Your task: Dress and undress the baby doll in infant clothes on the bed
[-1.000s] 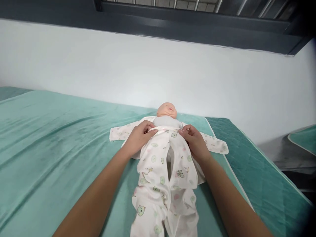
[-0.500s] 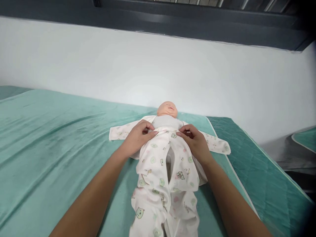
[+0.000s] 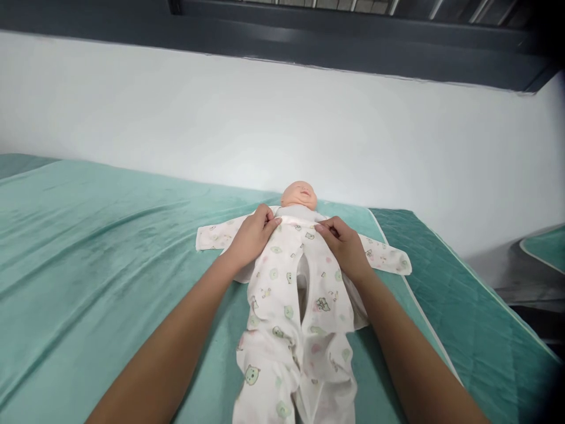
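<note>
A baby doll [image 3: 299, 195] lies on its back, its head toward the wall. White printed pants [image 3: 276, 288] with an open crotch slit cover its legs and belly, their waistband up on the chest. My left hand [image 3: 256, 232] pinches the waistband at its left side between thumb and fingers. At the other side my right hand [image 3: 342, 241] pinches the same waistband. A printed top [image 3: 387, 258] with long sleeves lies spread out under the doll, and a grey patch of the chest [image 3: 296, 213] shows above the waistband.
Beneath the doll is a light green sheet [image 3: 110, 265] with wrinkles on the left. A darker green quilted pad [image 3: 441, 282] shows on the right. Behind stands a white wall [image 3: 220, 118] under a dark frame [image 3: 309, 44].
Both hands have drawn the waistband a little farther up toward the doll's head. The pants look smoother over the thighs, and less of the grey chest shows.
</note>
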Motion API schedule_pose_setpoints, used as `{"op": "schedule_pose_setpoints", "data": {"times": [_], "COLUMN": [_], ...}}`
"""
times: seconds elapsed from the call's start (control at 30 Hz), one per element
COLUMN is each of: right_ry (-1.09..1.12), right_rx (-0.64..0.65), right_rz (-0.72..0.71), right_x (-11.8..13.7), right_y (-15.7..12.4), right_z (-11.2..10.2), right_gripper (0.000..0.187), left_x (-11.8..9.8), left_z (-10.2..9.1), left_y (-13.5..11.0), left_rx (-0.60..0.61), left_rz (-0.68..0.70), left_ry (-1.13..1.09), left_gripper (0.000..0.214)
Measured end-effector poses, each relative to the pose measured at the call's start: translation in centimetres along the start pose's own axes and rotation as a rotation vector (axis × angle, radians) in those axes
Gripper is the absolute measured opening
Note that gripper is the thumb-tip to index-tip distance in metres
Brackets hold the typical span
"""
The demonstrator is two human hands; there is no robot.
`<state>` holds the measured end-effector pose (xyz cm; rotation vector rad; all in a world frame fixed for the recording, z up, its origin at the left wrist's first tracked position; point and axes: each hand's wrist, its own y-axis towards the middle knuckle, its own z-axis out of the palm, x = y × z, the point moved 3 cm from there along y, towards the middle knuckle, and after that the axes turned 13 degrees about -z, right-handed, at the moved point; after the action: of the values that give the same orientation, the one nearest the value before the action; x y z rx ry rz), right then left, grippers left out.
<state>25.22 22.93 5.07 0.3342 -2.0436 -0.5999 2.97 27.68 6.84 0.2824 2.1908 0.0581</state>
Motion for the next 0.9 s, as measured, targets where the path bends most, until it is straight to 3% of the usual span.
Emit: {"op": "schedule_pose_setpoints", "data": {"times": [0.1, 0.2, 0.37, 0.47, 0.63, 0.8, 0.9], "right_ry": [-0.034, 0.075, 0.235, 0.194, -0.026, 0.027, -0.039], "right_rx": [-0.028, -0.038, -0.067, -0.050, 0.003, 0.082, 0.053], "right_rz": [0.065, 0.145, 0.179, 0.123, -0.128, -0.021, 0.039], "right_x": [-0.9, -1.9, -1.8, -1.3, -1.1, -1.9, -2.2], "right_y": [1.0, 1.4, 0.8, 0.5, 0.7, 1.3, 2.1], "right_z": [0.1, 0.4, 0.7, 0.5, 0.0, 0.3, 0.2], "right_gripper": [0.031, 0.033, 0.033, 0.029, 0.026, 0.031, 0.029], "left_x": [0.2, 0.6, 0.6, 0.5, 0.6, 1.1, 1.3], "left_z": [0.5, 0.8, 1.1, 1.0, 1.0, 1.3, 1.1], "left_y": [1.3, 1.6, 0.8, 0.6, 1.1, 2.1, 3.2], "left_rx": [0.026, 0.053, -0.022, -0.082, -0.111, 0.036, 0.028], "left_rz": [-0.044, -0.083, -0.014, 0.090, 0.257, 0.167, 0.090], "left_ry": [-0.031, -0.060, -0.038, 0.087, 0.203, 0.193, 0.170], "left_gripper": [0.020, 0.021, 0.017, 0.018, 0.022, 0.031, 0.031]}}
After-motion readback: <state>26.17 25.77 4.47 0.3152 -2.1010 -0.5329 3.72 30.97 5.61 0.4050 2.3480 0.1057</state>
